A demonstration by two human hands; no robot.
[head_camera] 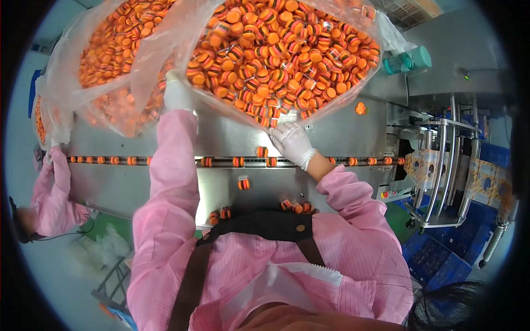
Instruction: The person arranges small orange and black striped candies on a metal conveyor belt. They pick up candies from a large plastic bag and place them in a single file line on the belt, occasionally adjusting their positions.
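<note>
Before me lies a large clear plastic bag (232, 108) full of burger-shaped gummy candies (290, 53) in orange, pink and dark layers, some visibly in clear wrappers. My left hand (179, 93), in a white glove, grips the bag's film at its left side; the fingertips are partly hidden. At the bag's near lip is my gloved right hand (292, 142), its fingers bent over the edge beside the candies. Just below that hand runs a narrow conveyor track (252, 162) carrying single candies in a row. One loose candy (261, 152) sits just behind the track.
A second candy-filled bag (112, 93) stands left. Loose candies (297, 206) lie along the near table edge, others (361, 108) at right. The track enters a metal-framed machine (443, 165). A teal-lidded bottle (408, 61) lies back right. A co-worker (54, 198) is far left.
</note>
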